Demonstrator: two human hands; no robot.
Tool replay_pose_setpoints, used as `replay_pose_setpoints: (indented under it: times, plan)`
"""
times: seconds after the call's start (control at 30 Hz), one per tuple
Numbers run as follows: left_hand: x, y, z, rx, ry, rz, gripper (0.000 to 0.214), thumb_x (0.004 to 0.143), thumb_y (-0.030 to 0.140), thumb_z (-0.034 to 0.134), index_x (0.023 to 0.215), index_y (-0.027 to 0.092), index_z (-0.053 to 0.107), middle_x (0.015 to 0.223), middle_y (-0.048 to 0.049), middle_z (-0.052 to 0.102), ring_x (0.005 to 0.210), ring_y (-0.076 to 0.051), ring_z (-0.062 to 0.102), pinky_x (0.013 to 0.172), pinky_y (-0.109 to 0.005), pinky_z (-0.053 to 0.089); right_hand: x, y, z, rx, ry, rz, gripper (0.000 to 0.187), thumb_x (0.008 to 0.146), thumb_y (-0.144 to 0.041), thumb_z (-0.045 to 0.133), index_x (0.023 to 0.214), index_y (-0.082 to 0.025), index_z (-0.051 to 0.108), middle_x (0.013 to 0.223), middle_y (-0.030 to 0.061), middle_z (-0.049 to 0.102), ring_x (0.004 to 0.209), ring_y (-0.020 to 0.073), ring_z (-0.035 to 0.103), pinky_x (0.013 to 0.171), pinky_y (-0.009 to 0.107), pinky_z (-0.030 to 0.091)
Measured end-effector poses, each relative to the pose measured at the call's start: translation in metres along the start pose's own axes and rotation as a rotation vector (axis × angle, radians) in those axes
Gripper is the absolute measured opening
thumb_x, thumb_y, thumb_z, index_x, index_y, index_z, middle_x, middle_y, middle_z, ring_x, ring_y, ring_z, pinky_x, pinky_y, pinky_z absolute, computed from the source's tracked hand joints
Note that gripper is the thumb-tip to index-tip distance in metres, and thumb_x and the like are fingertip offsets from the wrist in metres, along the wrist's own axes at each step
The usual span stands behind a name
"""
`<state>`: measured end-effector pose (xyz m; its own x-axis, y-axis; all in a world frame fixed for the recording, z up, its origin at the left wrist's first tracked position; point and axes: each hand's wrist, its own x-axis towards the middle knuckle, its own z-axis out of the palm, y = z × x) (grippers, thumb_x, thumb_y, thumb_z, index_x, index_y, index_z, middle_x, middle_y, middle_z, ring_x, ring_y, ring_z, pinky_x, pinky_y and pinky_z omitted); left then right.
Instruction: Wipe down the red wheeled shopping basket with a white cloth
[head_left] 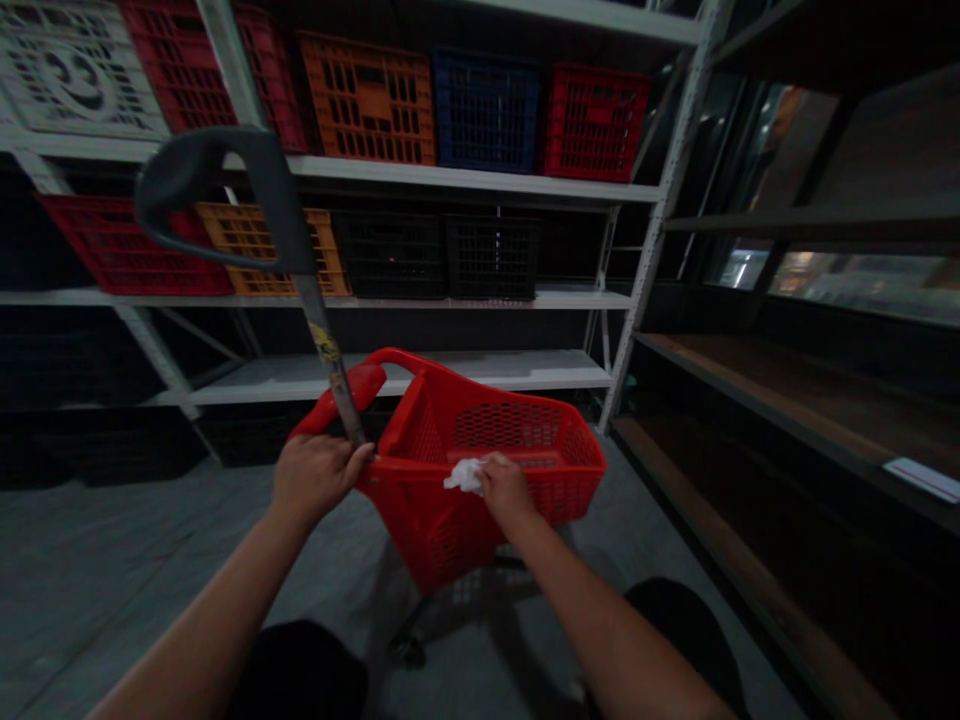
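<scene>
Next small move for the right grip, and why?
I'd probably slide the right grip along the near rim of the red cart: it pinches a crumpled white wad there, and the left grip is on the cart too, likely steadying it.

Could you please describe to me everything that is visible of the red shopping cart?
The red shopping cart looks like plastic, with perforated basket walls and a red handle at its left end. It stands upright on the grey floor, its basket pointing right; a dark wheel shows below. The left hand touches it near the handle, and the right hand holds a white cloth at the near rim. Whether the grey pole is attached is unclear.
</scene>
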<state>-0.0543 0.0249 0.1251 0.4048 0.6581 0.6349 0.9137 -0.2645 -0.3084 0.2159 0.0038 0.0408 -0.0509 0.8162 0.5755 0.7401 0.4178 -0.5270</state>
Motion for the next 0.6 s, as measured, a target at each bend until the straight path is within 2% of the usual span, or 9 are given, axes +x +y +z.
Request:
replay_pose_setpoints:
  times: [0.13,0.2,0.3,0.43,0.5,0.6]
  plan:
    - [0.000,0.001,0.001,0.011,0.017,-0.008,0.047,0.082,0.046,0.032,0.055,0.018,0.057,0.062,-0.0047,0.064,0.066,-0.021,0.057,0.066,-0.033,0.031,-0.019,0.054,-0.041,-0.171,0.059,0.221,0.024,0.078,-0.009,0.043,0.073,-0.014,0.066,0.078,0.0077,0.062,0.072,0.0146,0.056,0.069,0.023,0.042]
    - [0.001,0.003,0.001,0.019,0.022,-0.021,0.047,0.082,0.046,0.032,0.054,0.018,0.056,0.060,-0.0049,0.063,0.065,-0.021,0.056,0.065,-0.033,0.030,-0.018,0.062,-0.047,-0.237,0.089,0.266,0.024,0.077,-0.008,0.043,0.076,-0.013,0.067,0.080,0.0089,0.063,0.073,0.0155,0.057,0.069,0.023,0.041]
    - [0.002,0.009,-0.001,0.019,0.023,-0.036,0.046,0.082,0.045,0.031,0.054,0.018,0.057,0.060,-0.0053,0.063,0.065,-0.021,0.056,0.064,-0.033,0.029,-0.002,0.041,-0.029,-0.237,0.087,0.205,0.026,0.073,-0.004,0.044,0.082,-0.015,0.066,0.080,0.0074,0.064,0.074,0.0152,0.057,0.070,0.022,0.040]
    - [0.004,0.016,-0.004,0.011,0.022,-0.048,0.048,0.082,0.045,0.030,0.055,0.017,0.057,0.060,-0.0063,0.063,0.064,-0.021,0.056,0.064,-0.033,0.029,0.026,-0.021,0.019,-0.099,0.018,0.041,0.028,0.072,-0.002,0.043,0.079,-0.017,0.066,0.077,0.0046,0.064,0.072,0.0134,0.056,0.069,0.020,0.040]
    - [0.006,0.016,-0.005,0.008,0.023,-0.046,0.048,0.082,0.045,0.030,0.056,0.017,0.058,0.060,-0.0068,0.063,0.064,-0.021,0.056,0.063,-0.033,0.029,0.034,-0.043,0.036,-0.032,0.022,-0.019,0.027,0.073,-0.004,0.043,0.082,-0.017,0.065,0.079,0.0043,0.064,0.074,0.0132,0.056,0.070,0.020,0.040]
    - [0.008,0.012,-0.004,0.013,0.009,-0.027,0.049,0.083,0.046,0.029,0.055,0.018,0.058,0.060,-0.0064,0.063,0.064,-0.022,0.057,0.062,-0.033,0.029,0.034,-0.043,0.040,-0.006,0.038,-0.027,0.029,0.074,-0.003,0.042,0.086,-0.017,0.064,0.081,0.0047,0.064,0.075,0.0134,0.057,0.071,0.021,0.041]
